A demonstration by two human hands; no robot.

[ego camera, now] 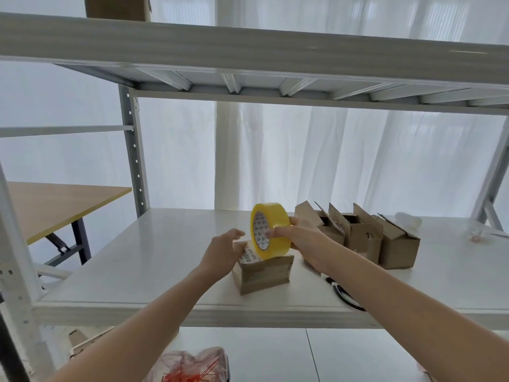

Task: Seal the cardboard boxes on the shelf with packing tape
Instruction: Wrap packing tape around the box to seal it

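Yellow packing tape [271,230] stands on edge on top of a small closed cardboard box [261,274], which sits near the front of the white metal shelf [137,257]. The right hand [300,241] has its grip closed round the roll, thumb on the printed white core and fingers over the outer rim. The core carries rows of small triangular marks, too small to read. The left hand [225,252] lies against the box's left top edge with a loose, spread grip that holds nothing, its fingertips above a white label [248,255]. The label shows a barcode and a line of digits (upside down from here, and only some zeros can be made out). To the right stand three open boxes in a row, flaps up: the nearest one [325,224] is behind the right hand, the middle one [360,232] has "13" handwritten on its front, and the third [399,244] is just beside it. Their insides are dark, so their contents cannot be told. Below the shelf lies a clear plastic bag [192,368] holding thin red strips.
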